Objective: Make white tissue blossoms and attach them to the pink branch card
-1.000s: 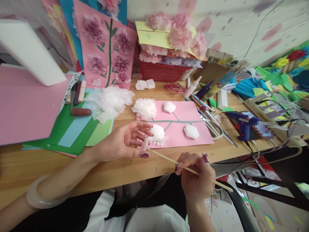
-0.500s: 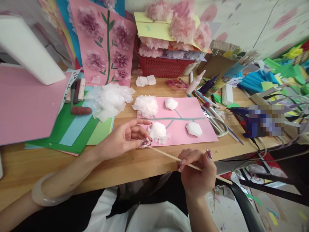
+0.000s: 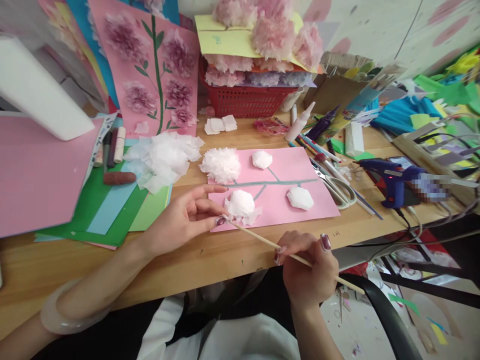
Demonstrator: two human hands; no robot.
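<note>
My right hand (image 3: 309,267) is closed round a thin wooden stick (image 3: 258,238), which slants up to the left. Thumb and fingers of my left hand (image 3: 187,212) pinch at the stick's tip, where a small scrap of white tissue paper (image 3: 226,218) partly shows. This pinch is at the lower left edge of a white padded mound (image 3: 241,204) with tissue petals round its lower side. The mound sits on a pink sheet (image 3: 292,217) with a painted green stem. Two bare white mounds (image 3: 262,159) and a full white tissue flower (image 3: 221,165) are also on the sheet.
Loose white tissue squares (image 3: 165,155) lie left of the sheet on green paper (image 3: 108,225). Scissors (image 3: 339,192) and a blue glue gun (image 3: 392,180) lie to the right. A red basket (image 3: 243,102) of paper flowers stands behind, beside a pink flower picture (image 3: 150,65).
The view has shifted slightly. The tissue scrap, spread at my left fingertips before, now shows smaller and nearer the mound's edge. Both hands keep their grips.
</note>
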